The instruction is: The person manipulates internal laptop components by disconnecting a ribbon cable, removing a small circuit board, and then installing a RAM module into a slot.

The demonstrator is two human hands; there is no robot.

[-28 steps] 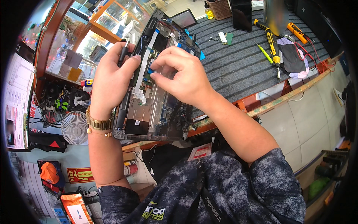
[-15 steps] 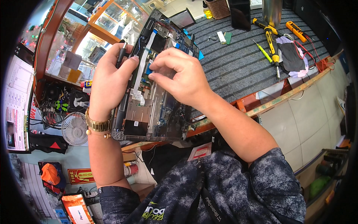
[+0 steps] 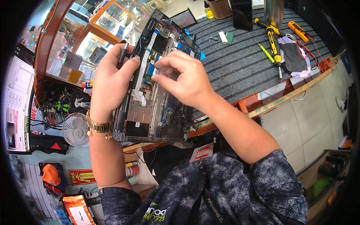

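Observation:
An opened laptop base [image 3: 140, 114] is tilted up in front of me, its inside showing circuit boards, metal plates and a long white ribbon cable [image 3: 141, 73]. My left hand [image 3: 108, 80] grips its left edge, fingers hidden behind it. A dark pen-shaped tool [image 3: 122, 57] sticks up between that hand's thumb and forefinger. Over the middle of the base hovers my right hand [image 3: 189, 77], thumb and forefinger apart with nothing visible between them. Just left of those fingertips is a blue tab [image 3: 150, 70] on a connector.
A grey striped mat [image 3: 221, 63] covers the bench. On it lie a yellow-black electric screwdriver [image 3: 274, 47], a green pen screwdriver [image 3: 266, 52], small boards [image 3: 229, 37], a dark cloth [image 3: 292, 56] and a phone [image 3: 241, 15]. A small white fan [image 3: 75, 129] stands left.
My right thumb and forefinger have come off the blue tab and drawn slightly right, leaving it more visible. My left hand and the laptop base stay nearly still.

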